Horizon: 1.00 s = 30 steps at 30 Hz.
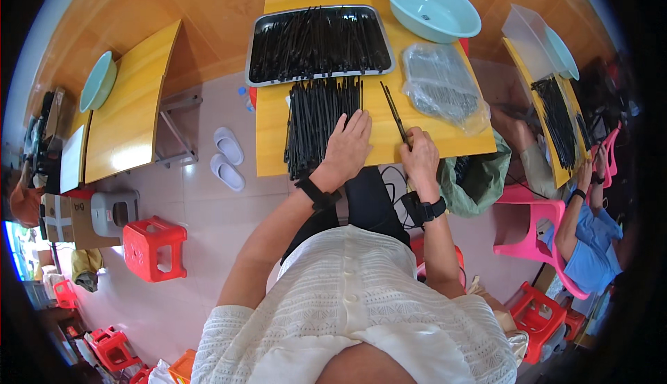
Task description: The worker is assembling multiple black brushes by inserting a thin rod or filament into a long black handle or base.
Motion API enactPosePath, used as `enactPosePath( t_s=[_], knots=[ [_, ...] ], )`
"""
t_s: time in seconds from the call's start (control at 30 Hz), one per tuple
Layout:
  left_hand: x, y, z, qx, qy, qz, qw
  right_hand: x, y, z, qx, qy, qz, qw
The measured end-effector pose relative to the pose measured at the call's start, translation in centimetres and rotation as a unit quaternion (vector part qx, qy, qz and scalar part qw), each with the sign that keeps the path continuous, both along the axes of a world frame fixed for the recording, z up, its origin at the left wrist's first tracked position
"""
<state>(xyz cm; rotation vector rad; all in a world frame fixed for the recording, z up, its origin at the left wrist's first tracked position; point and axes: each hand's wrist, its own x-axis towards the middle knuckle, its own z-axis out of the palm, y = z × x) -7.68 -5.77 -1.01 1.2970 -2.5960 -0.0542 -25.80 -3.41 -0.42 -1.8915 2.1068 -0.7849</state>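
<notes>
My left hand (349, 144) lies with its fingers stretched forward along the right edge of a row of long, thin black sticks (313, 116) on the yellow table (274, 154). A couple of the same thin black sticks (393, 109) are pinched in my right hand (420, 156), pointing away from me and to the left. Behind the row stands a metal tray (390, 57) heaped with more such sticks. To the right of my right hand, a clear plastic bag (445, 85) holds a flat bundle. What exactly the sticks are, I cannot tell.
A pale blue basin (431, 5) stands at the table's far right corner. Below its right edge hangs a green sack (479, 186). A red stool (154, 248) and white slippers (228, 154) are on the floor at left. Another person (587, 245) works at a table on the right.
</notes>
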Motion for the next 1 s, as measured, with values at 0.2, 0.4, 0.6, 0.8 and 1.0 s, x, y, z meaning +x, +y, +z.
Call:
enactPosePath(
  t_s=[0.2,0.4,0.6,0.8,1.0],
  knots=[
    [0.5,0.5,-0.2,-0.014,0.025,0.011,1.0,0.0,0.2,-0.1,0.004,-0.01,0.008,1.0],
    [0.4,0.9,-0.6,-0.012,0.039,0.03,0.999,-0.1,0.5,-0.2,-0.014,-0.012,0.019,1.0],
    [0.3,1.3,-0.2,-0.01,0.032,0.053,0.998,-0.1,0.8,0.0,-0.012,-0.01,0.017,1.0],
    [0.8,1.4,-0.5,-0.023,0.032,0.063,0.997,0.1,0.8,-0.5,-0.033,-0.001,0.022,0.999],
    [0.7,0.7,-0.3,-0.021,0.071,0.063,0.995,-0.5,0.5,-0.7,-0.011,-0.074,0.002,0.997]
  ],
)
